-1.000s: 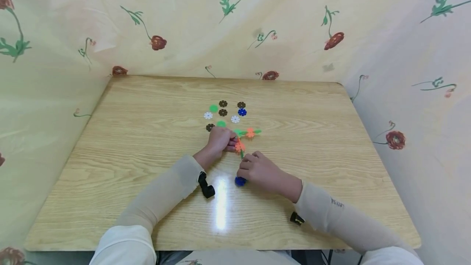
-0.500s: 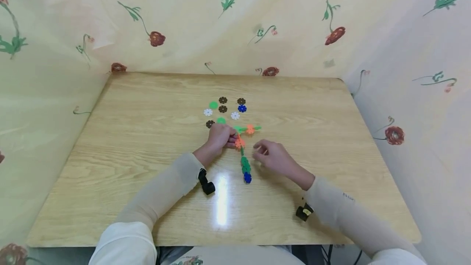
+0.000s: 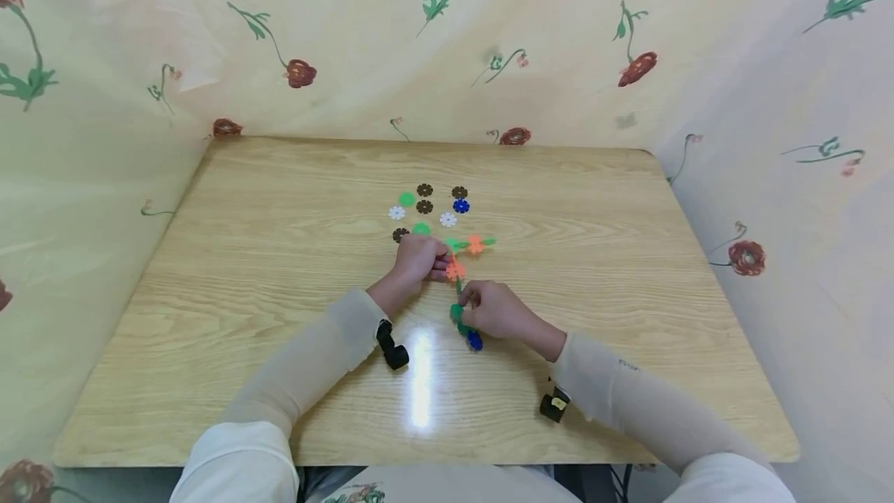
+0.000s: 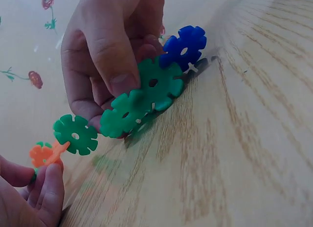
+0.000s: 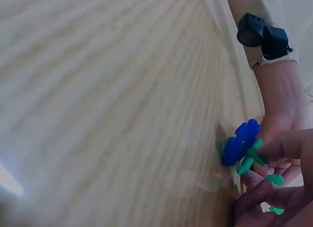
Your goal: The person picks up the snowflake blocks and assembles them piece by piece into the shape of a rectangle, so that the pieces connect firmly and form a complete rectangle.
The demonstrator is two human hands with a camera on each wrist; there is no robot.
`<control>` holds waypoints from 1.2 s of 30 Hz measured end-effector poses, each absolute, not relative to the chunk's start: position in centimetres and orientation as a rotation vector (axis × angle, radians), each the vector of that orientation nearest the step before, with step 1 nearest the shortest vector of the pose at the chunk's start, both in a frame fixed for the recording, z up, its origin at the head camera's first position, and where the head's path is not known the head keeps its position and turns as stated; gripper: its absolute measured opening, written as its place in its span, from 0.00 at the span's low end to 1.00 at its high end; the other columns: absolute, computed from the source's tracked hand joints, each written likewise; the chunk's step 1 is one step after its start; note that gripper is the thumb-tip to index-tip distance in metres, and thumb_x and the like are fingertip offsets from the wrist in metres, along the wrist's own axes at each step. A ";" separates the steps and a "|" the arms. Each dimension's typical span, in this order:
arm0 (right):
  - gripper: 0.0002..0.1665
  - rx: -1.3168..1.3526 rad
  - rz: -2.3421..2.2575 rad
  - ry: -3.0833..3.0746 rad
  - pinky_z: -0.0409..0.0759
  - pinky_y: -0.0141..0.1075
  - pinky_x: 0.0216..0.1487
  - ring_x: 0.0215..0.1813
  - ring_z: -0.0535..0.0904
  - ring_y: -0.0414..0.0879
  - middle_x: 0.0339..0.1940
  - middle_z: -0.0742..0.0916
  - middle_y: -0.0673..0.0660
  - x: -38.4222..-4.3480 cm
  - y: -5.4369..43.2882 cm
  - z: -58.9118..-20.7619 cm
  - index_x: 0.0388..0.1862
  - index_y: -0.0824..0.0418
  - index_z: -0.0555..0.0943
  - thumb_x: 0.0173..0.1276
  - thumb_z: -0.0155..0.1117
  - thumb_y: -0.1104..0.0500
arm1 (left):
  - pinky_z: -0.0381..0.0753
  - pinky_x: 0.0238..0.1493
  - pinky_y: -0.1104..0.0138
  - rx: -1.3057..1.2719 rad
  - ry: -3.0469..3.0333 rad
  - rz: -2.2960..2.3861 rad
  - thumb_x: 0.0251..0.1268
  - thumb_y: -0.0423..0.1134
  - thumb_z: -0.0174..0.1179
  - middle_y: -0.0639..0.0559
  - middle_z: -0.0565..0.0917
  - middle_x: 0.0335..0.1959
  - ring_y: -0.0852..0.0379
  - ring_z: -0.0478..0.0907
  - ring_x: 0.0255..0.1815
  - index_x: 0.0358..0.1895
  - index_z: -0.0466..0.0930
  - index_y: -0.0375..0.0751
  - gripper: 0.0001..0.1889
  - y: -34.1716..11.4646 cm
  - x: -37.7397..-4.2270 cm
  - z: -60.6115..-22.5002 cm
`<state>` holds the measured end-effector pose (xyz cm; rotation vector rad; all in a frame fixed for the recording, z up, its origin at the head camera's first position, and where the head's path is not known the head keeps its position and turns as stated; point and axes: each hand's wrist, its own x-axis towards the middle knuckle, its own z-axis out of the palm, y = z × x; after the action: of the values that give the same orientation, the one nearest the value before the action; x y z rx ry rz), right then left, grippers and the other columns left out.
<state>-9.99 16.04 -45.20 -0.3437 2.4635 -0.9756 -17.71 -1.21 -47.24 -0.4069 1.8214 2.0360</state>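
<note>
A chain of notched, flower-shaped interlocking discs runs across the middle of the table. Its orange discs [image 3: 456, 270] sit beside my left hand [image 3: 417, 258], which pinches the chain by them; the left wrist view shows thumb and fingers there. My right hand [image 3: 497, 310] grips the two joined green discs [image 4: 122, 114], thumb laid over them. From their end a blue disc [image 4: 185, 47] sticks out, close above the wood. Another green disc [image 4: 75, 135] stands between the two hands. The chain's far branch holds an orange disc [image 3: 475, 244] between light green ones.
Beyond the hands lie several loose discs: brown discs [image 3: 424, 207], white discs [image 3: 448, 220], light green discs [image 3: 407, 199] and a blue one [image 3: 461, 206]. The wooden table [image 3: 279, 192] meets a flower-printed cloth [image 3: 363, 37] at the back and sides.
My right hand let go and drew off to the right, leaving the green and blue end lying in line, then came back and took the green discs. My left hand stayed put.
</note>
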 end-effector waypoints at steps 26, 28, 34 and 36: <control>0.17 0.021 -1.496 2.166 0.88 0.36 0.39 0.35 0.85 0.46 0.40 0.89 0.61 -10.7 16.6 -45.1 0.55 0.72 0.80 0.68 0.68 0.68 | 0.89 0.28 0.65 -0.370 1.800 2.064 0.66 0.26 0.60 0.42 0.86 0.28 0.56 0.82 0.21 0.40 0.85 0.28 0.06 -1.8 -18.2 -47.7; 0.19 0.042 -1.539 2.162 0.89 0.36 0.41 0.36 0.86 0.46 0.41 0.89 0.62 -10.7 16.4 -45.2 0.56 0.72 0.78 0.67 0.68 0.70 | 0.89 0.28 0.66 -0.358 1.800 2.057 0.65 0.26 0.60 0.43 0.86 0.28 0.57 0.83 0.21 0.40 0.85 0.28 0.06 -1.8 -18.0 -47.6; 0.18 -0.014 -1.615 2.166 0.89 0.34 0.38 0.34 0.87 0.45 0.38 0.90 0.62 -10.7 16.1 -46.0 0.54 0.74 0.78 0.66 0.68 0.71 | 0.89 0.28 0.66 -0.320 1.824 2.052 0.66 0.26 0.60 0.43 0.85 0.27 0.57 0.82 0.21 0.39 0.85 0.28 0.05 -1.7 -17.7 -47.6; 0.18 -0.012 -1.624 2.175 0.89 0.34 0.38 0.34 0.87 0.45 0.38 0.90 0.62 -10.7 16.1 -46.2 0.53 0.74 0.79 0.66 0.68 0.71 | 0.89 0.28 0.66 -0.312 1.848 2.038 0.66 0.26 0.60 0.43 0.85 0.28 0.57 0.82 0.21 0.40 0.85 0.28 0.06 -1.6 -17.6 -47.6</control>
<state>-10.73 16.08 -46.17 -0.0122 2.1753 -1.6241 -17.62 -1.64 -47.57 -0.3125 1.8481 2.0380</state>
